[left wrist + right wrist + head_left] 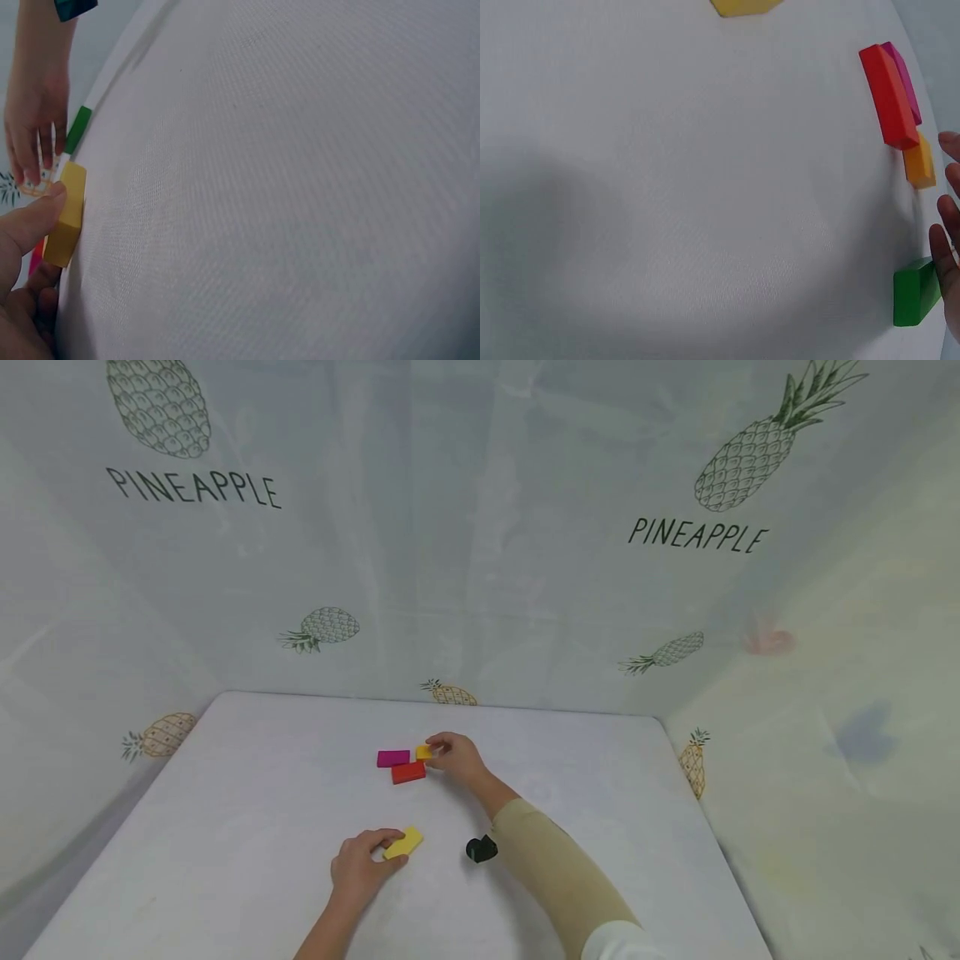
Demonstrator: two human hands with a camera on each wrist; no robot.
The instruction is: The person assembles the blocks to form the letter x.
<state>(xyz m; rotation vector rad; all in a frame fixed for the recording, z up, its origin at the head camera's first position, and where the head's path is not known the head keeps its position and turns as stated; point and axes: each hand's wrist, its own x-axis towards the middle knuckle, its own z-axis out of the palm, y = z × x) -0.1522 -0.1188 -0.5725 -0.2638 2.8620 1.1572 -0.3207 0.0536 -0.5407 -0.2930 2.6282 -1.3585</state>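
In the head view my left hand [363, 864] pinches a yellow block [405, 842] between thumb and fingers, close over the white table. The left wrist view shows the thumb against one face of this yellow block [67, 214]. Farther forward, my right hand [459, 758] reaches over the table with its fingers extended. Its fingertips are right at an orange-yellow block [423, 752]. A red block [408, 772] and a magenta block [393, 758] lie beside that one. A green block [916, 292] is under the right fingers, hidden by the hand in the head view.
A small black thing [481, 849] shows beside the beige right sleeve [562, 868]. The white table [247, 802] ends at a pale hanging cloth [465, 568] printed with pineapples, which also runs along both sides.
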